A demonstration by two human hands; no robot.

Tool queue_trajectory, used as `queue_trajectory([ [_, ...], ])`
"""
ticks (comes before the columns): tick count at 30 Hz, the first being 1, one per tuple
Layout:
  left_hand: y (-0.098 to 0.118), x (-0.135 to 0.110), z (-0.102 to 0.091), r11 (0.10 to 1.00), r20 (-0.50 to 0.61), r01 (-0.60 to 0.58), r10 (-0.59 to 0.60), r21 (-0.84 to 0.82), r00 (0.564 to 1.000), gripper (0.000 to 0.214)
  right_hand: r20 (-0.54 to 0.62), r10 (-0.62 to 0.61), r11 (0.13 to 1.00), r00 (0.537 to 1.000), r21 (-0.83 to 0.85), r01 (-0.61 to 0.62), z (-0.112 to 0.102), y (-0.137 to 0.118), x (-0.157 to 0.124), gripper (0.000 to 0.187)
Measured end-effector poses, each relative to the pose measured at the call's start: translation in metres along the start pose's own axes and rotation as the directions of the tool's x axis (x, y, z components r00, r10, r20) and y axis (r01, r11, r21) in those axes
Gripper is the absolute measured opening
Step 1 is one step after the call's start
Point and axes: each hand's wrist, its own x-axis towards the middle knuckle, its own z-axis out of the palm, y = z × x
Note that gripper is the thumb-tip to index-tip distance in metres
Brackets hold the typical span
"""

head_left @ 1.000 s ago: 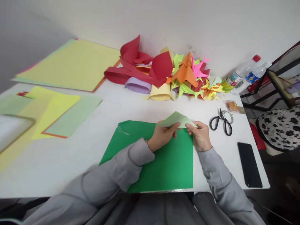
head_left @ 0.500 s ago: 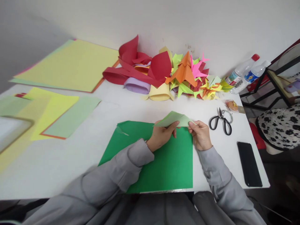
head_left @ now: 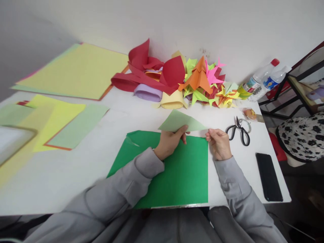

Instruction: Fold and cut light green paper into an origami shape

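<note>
My left hand (head_left: 170,141) pinches the lower edge of a pale green folded paper triangle (head_left: 181,120), held just above the white table (head_left: 76,168). My right hand (head_left: 218,143) pinches the triangle's right corner, fingers curled. Both hands hover over the far edge of a dark green paper sheet (head_left: 177,175) that lies flat near the table's front edge.
A heap of folded coloured paper shapes (head_left: 192,81) lies against the wall. Black scissors (head_left: 239,131) and a black phone (head_left: 268,177) lie to the right, with plastic bottles (head_left: 263,79) at the far right corner. Yellow and green sheets (head_left: 65,121) cover the left side.
The pale green paper has been tilted up and spread into a wider triangle. My left hand moved slightly away from me; my right hand slid to the paper's right corner.
</note>
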Motion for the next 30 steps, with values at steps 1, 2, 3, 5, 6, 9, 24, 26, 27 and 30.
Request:
queue_trajectory([
  [1, 0.0, 0.002, -0.001, 1.0, -0.023, -0.003, 0.002, -0.026, 1.0, 0.032, -0.006, -0.005, 1.0, 1.0, 0.008, 0.005, -0.002, -0.002, 0.001, 0.028],
  [2, 0.0, 0.003, -0.002, 0.999, -0.041, -0.006, 0.004, -0.043, 0.999, 0.03, -0.012, -0.011, 1.0, 1.0, 0.015, 0.011, -0.003, -0.004, 0.002, 0.028],
  [3, 0.0, 0.004, -0.002, 0.999, -0.051, -0.008, 0.006, -0.046, 0.999, 0.029, -0.016, -0.019, 1.0, 1.0, 0.02, 0.02, -0.003, -0.005, 0.003, 0.027],
  [5, 0.002, 0.003, -0.003, 1.0, -0.048, -0.015, 0.014, -0.019, 0.999, 0.031, 0.004, -0.036, 0.999, 0.999, 0.009, 0.036, -0.003, -0.004, 0.002, 0.026],
  [6, 0.003, 0.002, -0.002, 1.0, -0.036, -0.02, 0.02, 0.004, 0.999, 0.033, 0.03, -0.041, 0.999, 0.999, -0.009, 0.041, -0.003, -0.002, 0.001, 0.026],
  [9, 0.006, -0.003, -0.001, 0.995, 0.016, -0.031, 0.03, 0.091, 0.999, 0.04, 0.13, -0.031, 0.993, 0.991, -0.11, 0.045, 0.0, 0.008, -0.002, 0.024],
  [24, 0.008, -0.007, 0.0, 0.973, 0.104, -0.032, 0.008, 0.23, 0.995, 0.047, 0.118, -0.125, 0.96, 0.985, -0.238, 0.15, 0.0, 0.015, -0.004, 0.021],
  [26, 0.008, -0.007, 0.0, 0.972, 0.102, -0.027, 0.003, 0.232, 0.995, 0.047, 0.119, -0.126, 0.961, 0.985, -0.23, 0.151, -0.001, 0.015, -0.003, 0.02],
  [27, 0.007, -0.006, 0.0, 0.973, 0.1, -0.027, 0.004, 0.228, 0.995, 0.047, 0.121, -0.125, 0.963, 0.985, -0.224, 0.15, -0.001, 0.015, -0.003, 0.019],
  [30, 0.007, -0.006, 0.0, 0.977, 0.098, -0.038, 0.017, 0.209, 0.995, 0.046, 0.131, -0.113, 0.969, 0.985, -0.205, 0.138, -0.001, 0.014, -0.003, 0.018],
])
